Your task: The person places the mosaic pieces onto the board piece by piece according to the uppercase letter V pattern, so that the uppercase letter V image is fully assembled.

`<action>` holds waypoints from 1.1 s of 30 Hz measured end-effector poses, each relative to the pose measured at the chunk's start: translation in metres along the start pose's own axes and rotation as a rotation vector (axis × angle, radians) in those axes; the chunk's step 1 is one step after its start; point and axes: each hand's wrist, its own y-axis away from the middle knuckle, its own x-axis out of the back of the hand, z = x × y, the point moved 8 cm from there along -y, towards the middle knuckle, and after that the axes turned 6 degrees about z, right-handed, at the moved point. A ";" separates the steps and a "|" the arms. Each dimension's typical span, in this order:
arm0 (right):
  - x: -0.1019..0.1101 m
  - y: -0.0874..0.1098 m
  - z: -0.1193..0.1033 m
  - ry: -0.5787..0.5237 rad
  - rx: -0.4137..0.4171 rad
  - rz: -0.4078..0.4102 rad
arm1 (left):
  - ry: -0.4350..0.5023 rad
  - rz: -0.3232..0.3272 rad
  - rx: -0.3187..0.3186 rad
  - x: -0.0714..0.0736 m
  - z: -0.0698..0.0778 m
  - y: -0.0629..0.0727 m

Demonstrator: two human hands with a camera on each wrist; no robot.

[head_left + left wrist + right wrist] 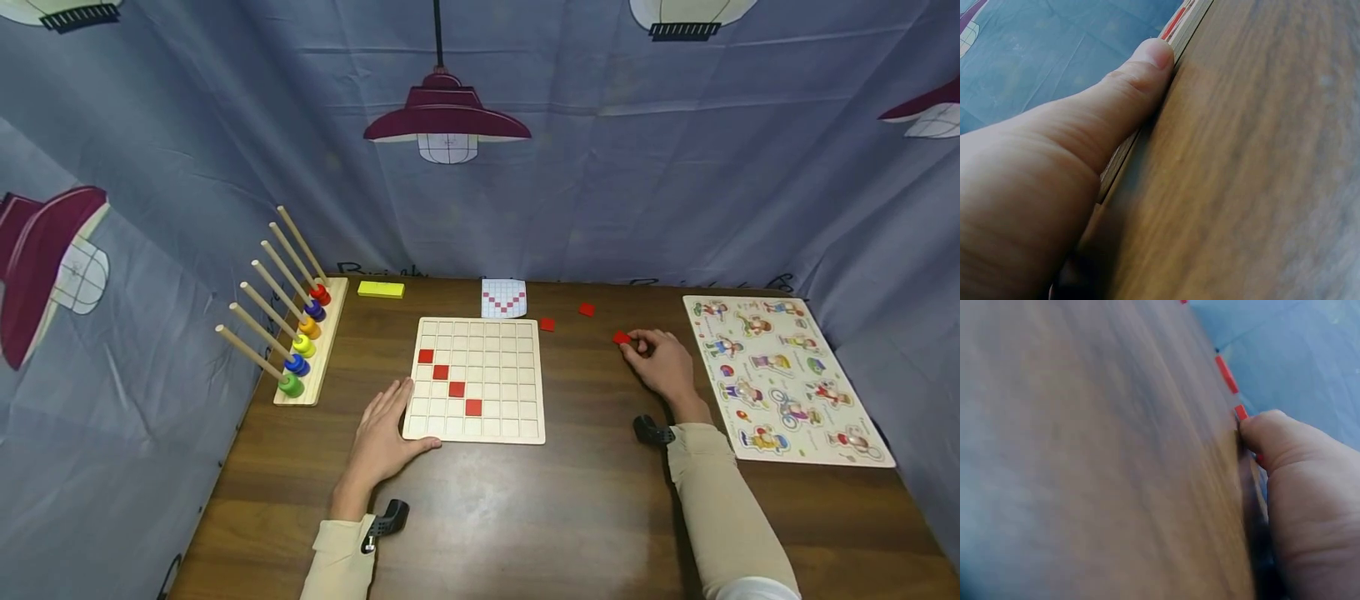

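Observation:
A pale wooden grid board (502, 367) lies on the table, with several red tiles set in a diagonal line, among them one red tile (457, 389). My left hand (384, 437) rests at its lower left corner, fingers stretched along the left edge and thumb against the front edge. In the left wrist view the thumb (1129, 84) touches the board's side. My right hand (663, 362) pinches a red square tile (621, 337) at the table, right of the board. Two loose red tiles lie nearby, one (547, 324) beside the board and another (587, 309) farther back.
A small pattern card (504, 298) with a red V lies behind the board. At the left stands a peg rack (337, 325) with coloured rings, near a yellow block (381, 289). A picture puzzle board (787, 379) lies at the right. Behind hangs a blue curtain (600, 208).

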 end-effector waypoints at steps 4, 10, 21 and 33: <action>0.003 0.009 -0.008 -0.067 0.003 0.072 | -0.001 0.010 -0.006 0.001 0.001 0.000; 0.000 0.031 -0.036 -0.203 0.038 0.119 | -0.005 0.010 -0.011 0.002 0.002 0.001; -0.023 0.062 -0.108 -0.354 0.154 0.035 | -0.013 -0.006 -0.006 0.000 0.000 0.003; -0.069 0.063 -0.194 -0.226 0.324 -0.199 | -0.019 -0.001 -0.016 -0.001 0.001 0.000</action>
